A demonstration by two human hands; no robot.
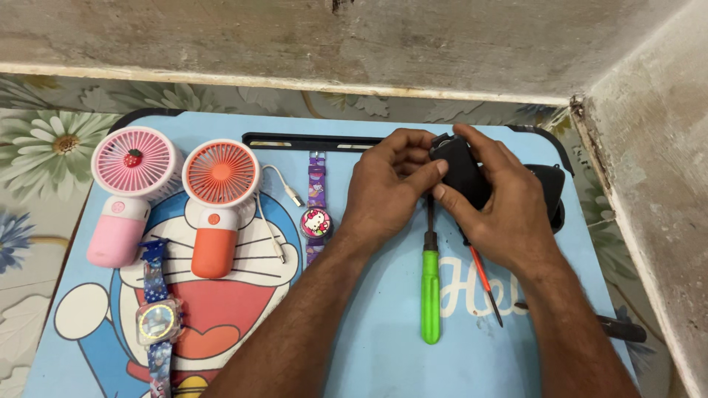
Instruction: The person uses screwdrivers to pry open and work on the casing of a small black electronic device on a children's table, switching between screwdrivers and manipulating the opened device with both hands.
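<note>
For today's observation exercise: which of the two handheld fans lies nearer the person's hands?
The orange fan, lying right of the pink fan, which sits at the mat's left edge.

The counter (383,354) was a light blue surface printed with a cartoon cat and edged in black. Directly on it lay a pink fan (129,191) at far left, with an orange fan (217,203) just beside it. A white cable (274,214) ran next to the orange fan. A blue watch (157,317) lay below the fans. A purple watch (316,210) lay near the centre. A green screwdriver (430,291) and a red screwdriver (483,280) lay side by side, apart. A black bar (310,141) lay along the far edge.
</note>
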